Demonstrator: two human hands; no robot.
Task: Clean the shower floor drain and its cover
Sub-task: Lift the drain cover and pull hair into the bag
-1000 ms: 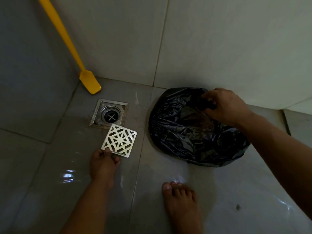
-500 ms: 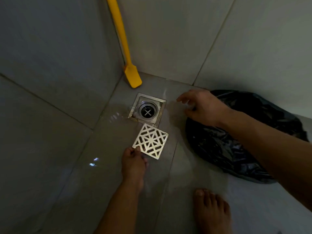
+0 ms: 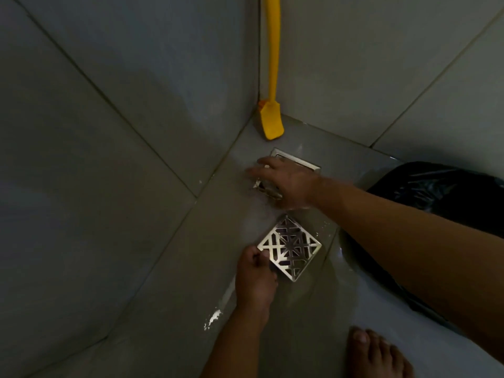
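Note:
The square metal drain cover (image 3: pixel 290 248) with a lattice pattern lies on the wet grey floor, turned like a diamond. My left hand (image 3: pixel 255 276) pinches its near-left corner. Just beyond it is the open floor drain (image 3: pixel 296 162), a square steel frame in the tile near the corner. My right hand (image 3: pixel 286 180) reaches over the drain with fingers spread and blurred, hiding most of the opening. Whether those fingers hold anything cannot be seen.
A yellow long-handled brush (image 3: pixel 271 118) leans in the wall corner, its head on the floor just behind the drain. A crumpled black plastic bag (image 3: pixel 436 186) lies on the floor at the right. A bare foot (image 3: pixel 376 356) stands at the bottom right. Tiled walls close in on the left and back.
My right hand left the black bag and moved left until it covers the drain. The view swung left. My left hand kept its hold on the cover's corner.

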